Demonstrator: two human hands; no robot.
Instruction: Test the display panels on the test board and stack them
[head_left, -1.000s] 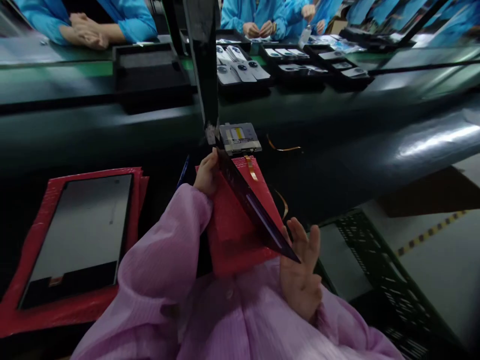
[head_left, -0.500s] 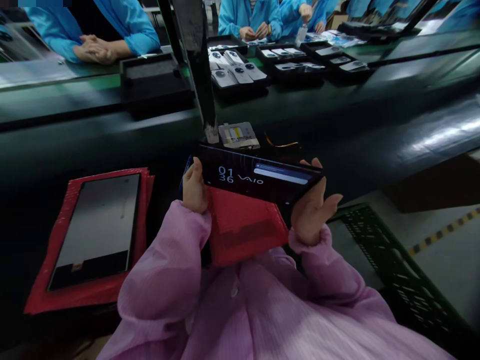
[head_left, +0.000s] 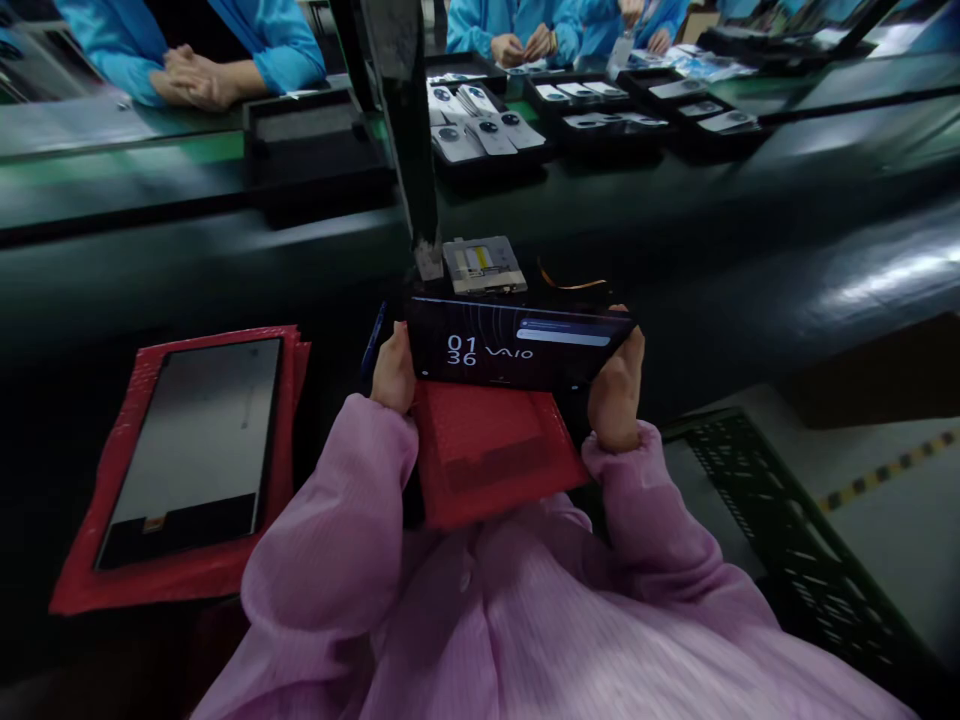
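I hold a dark phone screen (head_left: pixel 517 345) sideways in front of me, lit and showing "01 36" and a logo. My left hand (head_left: pixel 393 372) grips its left end and my right hand (head_left: pixel 616 385) grips its right end, fingers wrapped round the edges. Below it a red bubble-wrap pad (head_left: pixel 487 455) lies at the table edge. Just behind the screen sits a small grey test fixture (head_left: pixel 484 265) with a yellow label, and an orange flex cable (head_left: pixel 570 283) lies to its right.
At left a second display panel (head_left: pixel 199 450) rests on a red bubble-wrap sheet (head_left: pixel 90 570). A dark upright post (head_left: pixel 405 120) rises behind the fixture. Black trays of phone backs (head_left: pixel 487 130) line the far belt, where people in blue coats sit. A black crate (head_left: pixel 780 540) stands low right.
The screen went from tilted on edge, held mainly by my left hand, to level and facing me with both hands on its ends. My right hand has closed round the right end.
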